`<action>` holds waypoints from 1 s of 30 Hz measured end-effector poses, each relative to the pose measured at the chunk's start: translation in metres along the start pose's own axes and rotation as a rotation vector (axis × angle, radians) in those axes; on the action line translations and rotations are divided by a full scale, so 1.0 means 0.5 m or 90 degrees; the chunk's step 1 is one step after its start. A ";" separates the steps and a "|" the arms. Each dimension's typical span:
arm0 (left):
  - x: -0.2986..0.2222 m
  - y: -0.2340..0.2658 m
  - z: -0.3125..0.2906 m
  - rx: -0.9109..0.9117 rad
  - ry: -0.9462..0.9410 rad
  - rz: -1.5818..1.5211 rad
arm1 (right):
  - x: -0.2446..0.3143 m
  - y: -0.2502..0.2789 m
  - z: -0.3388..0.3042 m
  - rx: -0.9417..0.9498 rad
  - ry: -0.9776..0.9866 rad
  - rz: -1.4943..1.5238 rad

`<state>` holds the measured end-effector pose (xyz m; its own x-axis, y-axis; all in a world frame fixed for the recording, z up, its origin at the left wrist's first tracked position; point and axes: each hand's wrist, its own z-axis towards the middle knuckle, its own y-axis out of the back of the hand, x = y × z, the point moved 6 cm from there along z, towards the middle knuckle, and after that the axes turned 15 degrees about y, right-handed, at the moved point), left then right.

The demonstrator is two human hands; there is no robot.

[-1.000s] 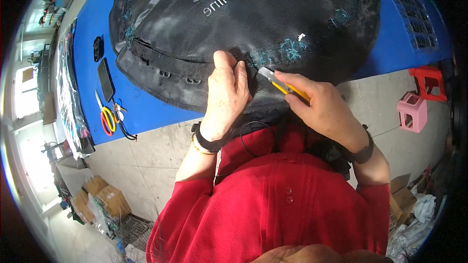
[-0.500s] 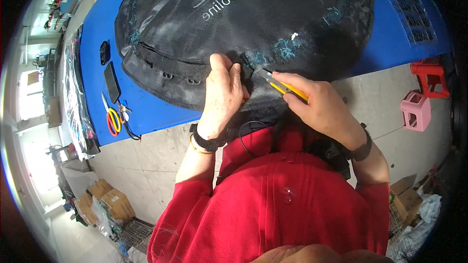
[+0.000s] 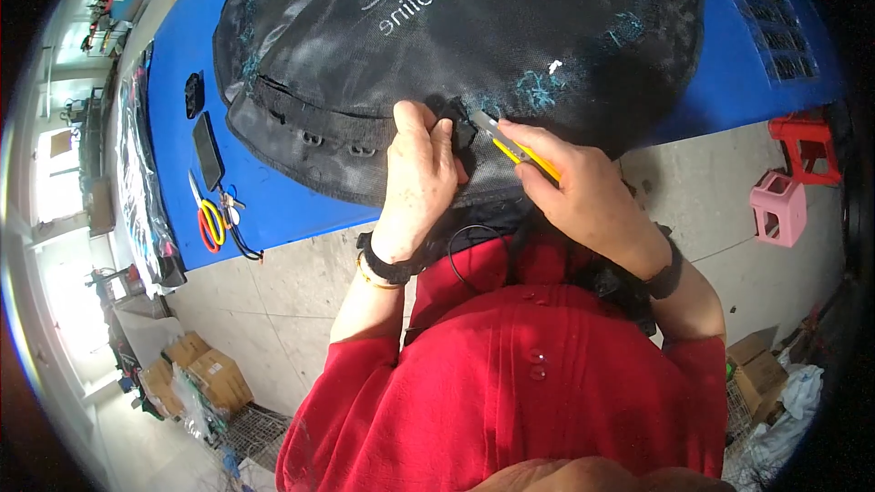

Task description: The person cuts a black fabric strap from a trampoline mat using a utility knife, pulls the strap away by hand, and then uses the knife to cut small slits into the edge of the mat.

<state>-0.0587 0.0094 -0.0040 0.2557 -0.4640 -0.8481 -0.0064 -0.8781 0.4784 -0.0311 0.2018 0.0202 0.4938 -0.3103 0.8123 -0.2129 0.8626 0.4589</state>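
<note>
A round black mesh trampoline mat [image 3: 365, 55] with a stitched-on border lies across the blue table. My left hand [image 3: 421, 164] is closed on a bunched fold of black webbing [image 3: 463, 128] at the mat's near edge. In my right hand [image 3: 588, 184] is a yellow box cutter [image 3: 529, 157]. Its blade end points up and left, close beside the pinched webbing; whether it touches cannot be told. Teal thread tangles [image 3: 540, 88] cling to the mat just beyond the cutter, and a small white scrap [image 3: 555, 66] lies there too.
On the blue table [image 3: 273, 210] at left are a dark phone [image 3: 208, 151], scissors with red and yellow handles [image 3: 210, 221], keys [image 3: 231, 204] and a small black item [image 3: 193, 95]. Right, on the floor, stand a red stool [image 3: 806, 148] and a pink stool [image 3: 779, 210]. Cardboard boxes [image 3: 219, 381] sit lower left.
My right hand has moved slightly up and left, bringing the box cutter's blade nearer the webbing. My left hand keeps its hold almost in place.
</note>
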 end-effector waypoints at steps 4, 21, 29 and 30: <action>0.001 0.005 -0.001 -0.003 0.011 0.012 | -0.007 -0.001 0.005 0.021 -0.025 -0.011; 0.021 -0.003 0.000 0.035 0.042 -0.074 | -0.006 0.002 -0.023 0.034 -0.028 0.000; 0.038 0.021 0.005 0.150 0.073 -0.255 | -0.006 0.004 -0.024 0.033 -0.012 0.022; 0.036 0.022 0.002 0.171 0.071 -0.222 | -0.008 0.006 -0.025 0.028 -0.012 0.028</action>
<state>-0.0552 -0.0086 -0.0143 0.3894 -0.1325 -0.9115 -0.1479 -0.9858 0.0801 -0.0232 0.2104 0.0139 0.4673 -0.2805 0.8384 -0.2709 0.8573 0.4378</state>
